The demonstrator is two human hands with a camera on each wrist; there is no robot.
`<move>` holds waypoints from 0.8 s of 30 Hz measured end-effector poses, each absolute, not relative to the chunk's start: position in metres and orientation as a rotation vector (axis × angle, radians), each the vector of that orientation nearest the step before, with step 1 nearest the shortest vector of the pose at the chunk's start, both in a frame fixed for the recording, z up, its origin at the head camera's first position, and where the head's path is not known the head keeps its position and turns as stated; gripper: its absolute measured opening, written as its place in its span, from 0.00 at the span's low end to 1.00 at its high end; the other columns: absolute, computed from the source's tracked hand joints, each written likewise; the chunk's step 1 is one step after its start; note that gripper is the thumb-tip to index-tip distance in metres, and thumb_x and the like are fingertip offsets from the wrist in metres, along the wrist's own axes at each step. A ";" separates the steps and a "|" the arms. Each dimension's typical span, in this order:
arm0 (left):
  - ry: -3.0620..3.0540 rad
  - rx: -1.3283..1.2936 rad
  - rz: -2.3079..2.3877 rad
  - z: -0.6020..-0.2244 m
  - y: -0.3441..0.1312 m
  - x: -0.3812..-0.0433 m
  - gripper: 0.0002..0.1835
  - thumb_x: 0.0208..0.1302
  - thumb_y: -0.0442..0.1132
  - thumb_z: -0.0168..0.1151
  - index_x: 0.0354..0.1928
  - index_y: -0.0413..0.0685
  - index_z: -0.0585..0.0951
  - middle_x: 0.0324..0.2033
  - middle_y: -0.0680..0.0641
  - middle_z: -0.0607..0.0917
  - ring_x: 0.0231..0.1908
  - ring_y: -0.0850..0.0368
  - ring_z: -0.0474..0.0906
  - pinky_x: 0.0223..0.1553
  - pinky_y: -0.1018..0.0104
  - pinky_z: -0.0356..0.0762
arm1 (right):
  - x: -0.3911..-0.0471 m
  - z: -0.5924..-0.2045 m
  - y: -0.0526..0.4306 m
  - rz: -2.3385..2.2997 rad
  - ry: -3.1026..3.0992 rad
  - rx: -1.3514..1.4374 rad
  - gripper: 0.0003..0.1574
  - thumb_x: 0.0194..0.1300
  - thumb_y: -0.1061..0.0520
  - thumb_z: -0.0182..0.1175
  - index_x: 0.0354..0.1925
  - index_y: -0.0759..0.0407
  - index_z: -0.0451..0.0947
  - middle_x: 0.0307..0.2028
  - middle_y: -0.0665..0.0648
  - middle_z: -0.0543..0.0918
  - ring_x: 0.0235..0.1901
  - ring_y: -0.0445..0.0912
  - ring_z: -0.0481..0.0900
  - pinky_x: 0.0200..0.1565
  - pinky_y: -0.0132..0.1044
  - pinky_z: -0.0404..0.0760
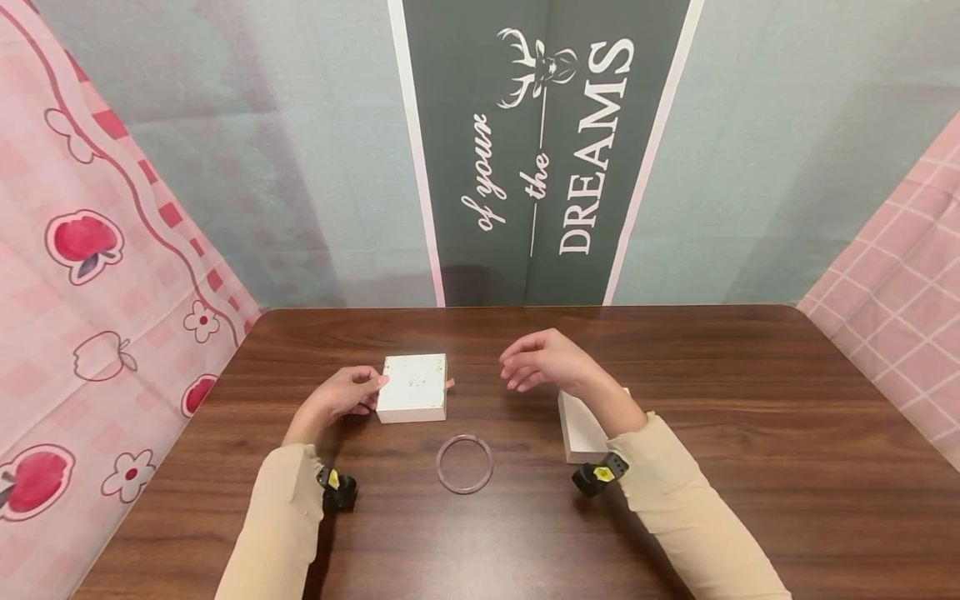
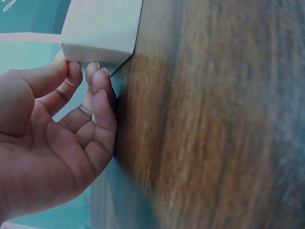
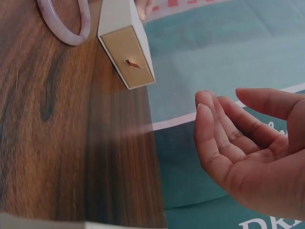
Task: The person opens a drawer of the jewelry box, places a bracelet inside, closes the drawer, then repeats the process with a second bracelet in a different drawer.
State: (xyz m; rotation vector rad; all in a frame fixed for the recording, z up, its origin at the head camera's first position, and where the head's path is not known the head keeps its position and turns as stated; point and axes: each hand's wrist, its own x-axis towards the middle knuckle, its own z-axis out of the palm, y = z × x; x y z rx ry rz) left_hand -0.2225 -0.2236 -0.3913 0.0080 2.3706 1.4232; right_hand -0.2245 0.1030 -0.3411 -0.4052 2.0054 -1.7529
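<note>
A white drawer-style box with a small ribbon tab lies on the table, its tan drawer front facing the right hand. My left hand holds this box at its left end. In the left wrist view, the thumb is at the box's edge and the fingertips bunch against its end face. Raised to the right of the box, my right hand has loosely bent fingers and nothing in them. A pale purple bangle lies flat on the table, nearer to me.
Beneath my right forearm sits a second white box, partly covered by the arm. The brown wooden table ends at a hanging grey-green cloth behind. Pink patterned cloths flank both sides.
</note>
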 end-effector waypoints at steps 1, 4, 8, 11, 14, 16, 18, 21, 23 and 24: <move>2.371 0.008 1.422 -0.391 -0.224 -0.223 0.13 0.68 0.43 0.51 0.29 0.41 0.72 0.23 0.49 0.73 0.26 0.57 0.71 0.29 0.66 0.73 | -0.225 -0.342 0.102 -1.755 2.002 -0.405 0.13 0.60 0.70 0.55 0.42 0.79 0.72 0.32 0.71 0.80 0.25 0.48 0.81 0.37 0.49 0.79; 2.369 0.008 1.422 -0.391 -0.224 -0.223 0.13 0.68 0.43 0.51 0.29 0.41 0.72 0.23 0.48 0.73 0.26 0.57 0.71 0.29 0.66 0.73 | -0.225 -0.344 0.098 -1.752 2.008 -0.405 0.13 0.60 0.70 0.55 0.42 0.79 0.72 0.34 0.75 0.79 0.25 0.48 0.82 0.38 0.52 0.78; 2.364 0.011 1.426 -0.392 -0.224 -0.223 0.13 0.68 0.43 0.51 0.30 0.41 0.72 0.23 0.48 0.73 0.26 0.57 0.71 0.29 0.66 0.73 | -0.226 -0.346 0.093 -1.742 2.018 -0.390 0.13 0.60 0.69 0.55 0.42 0.78 0.73 0.35 0.76 0.79 0.25 0.49 0.81 0.38 0.51 0.78; 2.362 0.012 1.428 -0.392 -0.224 -0.224 0.13 0.68 0.43 0.51 0.29 0.41 0.72 0.23 0.48 0.73 0.27 0.57 0.71 0.29 0.66 0.73 | -0.225 -0.346 0.089 -1.740 2.018 -0.376 0.13 0.59 0.69 0.56 0.42 0.78 0.74 0.36 0.77 0.78 0.24 0.49 0.81 0.36 0.48 0.79; 2.359 0.015 1.432 -0.393 -0.225 -0.224 0.13 0.68 0.43 0.51 0.29 0.41 0.72 0.23 0.48 0.73 0.27 0.57 0.71 0.29 0.66 0.73 | -0.225 -0.347 0.086 -1.742 2.017 -0.366 0.12 0.59 0.69 0.55 0.42 0.78 0.74 0.36 0.78 0.77 0.24 0.49 0.81 0.36 0.47 0.79; 2.354 0.015 1.437 -0.393 -0.225 -0.224 0.13 0.68 0.43 0.51 0.29 0.41 0.72 0.23 0.48 0.73 0.27 0.57 0.71 0.30 0.66 0.73 | -0.224 -0.349 0.083 -1.739 2.023 -0.367 0.12 0.59 0.70 0.55 0.42 0.78 0.74 0.36 0.78 0.77 0.24 0.49 0.81 0.36 0.48 0.79; 2.350 0.014 1.441 -0.394 -0.225 -0.225 0.13 0.68 0.43 0.51 0.29 0.41 0.72 0.23 0.48 0.73 0.27 0.57 0.71 0.30 0.66 0.73 | -0.224 -0.350 0.081 -1.731 2.026 -0.367 0.13 0.59 0.70 0.55 0.42 0.79 0.73 0.36 0.78 0.77 0.24 0.49 0.81 0.36 0.49 0.79; 2.348 0.010 1.444 -0.394 -0.225 -0.225 0.13 0.68 0.43 0.50 0.29 0.41 0.72 0.23 0.48 0.73 0.26 0.58 0.71 0.29 0.66 0.73 | -0.223 -0.353 0.077 -1.719 2.029 -0.375 0.14 0.59 0.70 0.54 0.43 0.81 0.72 0.36 0.78 0.78 0.24 0.50 0.81 0.37 0.50 0.79; 2.350 0.009 1.441 -0.394 -0.225 -0.225 0.13 0.68 0.43 0.50 0.29 0.41 0.72 0.23 0.48 0.73 0.26 0.58 0.71 0.29 0.66 0.73 | -0.222 -0.355 0.074 -1.712 2.034 -0.374 0.15 0.59 0.71 0.55 0.44 0.81 0.71 0.35 0.76 0.78 0.24 0.49 0.81 0.36 0.49 0.79; 2.351 0.009 1.441 -0.394 -0.225 -0.225 0.13 0.68 0.43 0.51 0.29 0.41 0.72 0.23 0.48 0.73 0.26 0.58 0.71 0.29 0.66 0.73 | -0.222 -0.356 0.072 -1.710 2.036 -0.373 0.15 0.59 0.71 0.55 0.43 0.82 0.71 0.34 0.75 0.79 0.24 0.49 0.81 0.35 0.48 0.79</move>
